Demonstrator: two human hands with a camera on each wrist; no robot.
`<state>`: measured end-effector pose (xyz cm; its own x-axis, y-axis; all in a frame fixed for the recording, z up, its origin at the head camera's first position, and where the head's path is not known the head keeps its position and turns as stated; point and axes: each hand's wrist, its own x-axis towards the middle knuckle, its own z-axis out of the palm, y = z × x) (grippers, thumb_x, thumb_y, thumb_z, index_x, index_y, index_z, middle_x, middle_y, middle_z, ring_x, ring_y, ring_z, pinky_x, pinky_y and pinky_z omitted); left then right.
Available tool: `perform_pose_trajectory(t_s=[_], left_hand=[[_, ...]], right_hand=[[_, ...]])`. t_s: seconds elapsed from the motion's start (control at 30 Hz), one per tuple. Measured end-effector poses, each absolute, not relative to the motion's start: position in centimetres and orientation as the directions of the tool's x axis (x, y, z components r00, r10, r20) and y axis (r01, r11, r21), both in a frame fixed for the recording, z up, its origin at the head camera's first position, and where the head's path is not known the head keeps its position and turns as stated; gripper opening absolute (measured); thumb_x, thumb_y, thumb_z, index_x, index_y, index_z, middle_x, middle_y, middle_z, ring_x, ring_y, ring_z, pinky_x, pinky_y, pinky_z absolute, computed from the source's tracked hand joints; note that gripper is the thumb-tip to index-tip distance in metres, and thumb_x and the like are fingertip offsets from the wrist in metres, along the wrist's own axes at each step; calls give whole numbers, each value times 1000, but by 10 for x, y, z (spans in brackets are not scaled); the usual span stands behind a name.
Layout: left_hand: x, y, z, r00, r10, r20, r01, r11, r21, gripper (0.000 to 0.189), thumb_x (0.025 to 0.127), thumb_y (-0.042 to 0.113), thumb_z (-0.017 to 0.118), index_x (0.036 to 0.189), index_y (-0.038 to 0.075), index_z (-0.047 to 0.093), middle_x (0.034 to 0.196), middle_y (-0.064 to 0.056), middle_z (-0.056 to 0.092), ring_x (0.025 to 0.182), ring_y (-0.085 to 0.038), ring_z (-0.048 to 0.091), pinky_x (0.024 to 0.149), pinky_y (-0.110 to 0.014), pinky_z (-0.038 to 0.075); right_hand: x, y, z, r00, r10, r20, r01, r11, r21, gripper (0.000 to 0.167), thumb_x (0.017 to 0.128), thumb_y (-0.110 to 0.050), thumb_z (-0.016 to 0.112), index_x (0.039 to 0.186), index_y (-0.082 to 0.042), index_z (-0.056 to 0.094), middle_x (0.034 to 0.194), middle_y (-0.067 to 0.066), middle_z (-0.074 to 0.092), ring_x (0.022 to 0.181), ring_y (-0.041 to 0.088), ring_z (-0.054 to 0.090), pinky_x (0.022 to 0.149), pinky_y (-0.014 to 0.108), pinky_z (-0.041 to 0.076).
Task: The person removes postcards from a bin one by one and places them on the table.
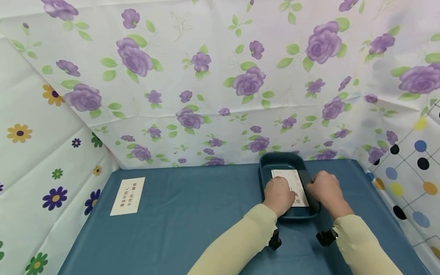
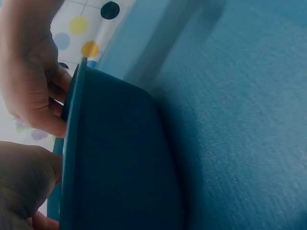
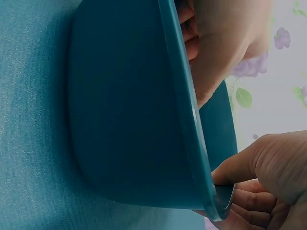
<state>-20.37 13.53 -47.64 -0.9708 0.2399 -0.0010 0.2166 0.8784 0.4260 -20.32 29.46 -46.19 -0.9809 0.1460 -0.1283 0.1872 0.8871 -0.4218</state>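
the tub (image 1: 282, 162) sits on the blue table (image 1: 192, 214), over on the right, near the wall (image 1: 213, 91) with purple flowers. in it lies a white card (image 1: 296, 184) with words on it. a dark thing (image 1: 305, 179) lies right beside the card, on the side by the right hand (image 1: 328, 191). i cannot tell if it goes under the card too.

the right hand pinches the tub's right edge, with the thumb on the inner side and the fingers on the outer side. the left hand (image 1: 280, 195) is bent over the tub's left edge and looks to pinch it the same way, but part of that grip is hidden. it also covers some of the card.

well apart, to the left, a white paper (image 1: 128, 196) lies flat on the table. it has words on it too, and no hand is near it.

i think the work is partway along. the card and the dark thing are in the tub, so that bit looks done. both hands seem to have hold of the tub, so getting a grip looks done too. the tub looks to rest on the table, not up in the air. letting go of it is not done yet.
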Motion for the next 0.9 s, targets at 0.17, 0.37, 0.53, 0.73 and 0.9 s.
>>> perform_pose_trajectory(t_s=[0.17,0.37,0.53,0.73,0.9], left_hand=[[-204,142,-479,-977,203,-68,168,924,342,45,83,49,65,50,22,53,45,2,41,43,-12,44,38,-26,34],[-205,147,-486,-976,198,-92,172,957,234,39,76,57,68,56,25,61,42,4,45,44,-12,48,38,-27,36],[-211,148,-492,-977,196,-89,175,963,204,33,70,58,73,70,25,69,50,6,55,52,-11,54,43,-27,42],[-211,144,-491,-974,226,-23,215,951,222,23,72,45,77,74,23,69,64,7,64,62,-11,61,52,-26,49],[-212,145,-490,-973,217,83,229,954,192,21,80,30,70,90,12,67,71,3,66,63,-10,63,53,-25,50]], right_hand=[[-202,296,-464,-982,146,-120,184,884,-430,40,81,-8,51,51,-19,26,50,-6,15,45,9,13,42,25,17],[-201,296,-465,-980,158,-120,195,880,-433,40,81,-8,52,52,-19,26,51,-6,15,46,10,12,42,25,17],[-200,295,-463,-982,160,-103,189,879,-438,40,80,-9,52,51,-18,26,50,-6,15,45,10,12,42,25,17],[-201,294,-464,-979,166,-117,201,882,-427,41,82,-10,53,50,-18,28,49,-6,17,43,9,15,42,25,20],[-203,295,-464,-977,179,-115,211,886,-413,42,83,-12,53,50,-18,29,48,-6,18,41,10,17,41,25,21]])
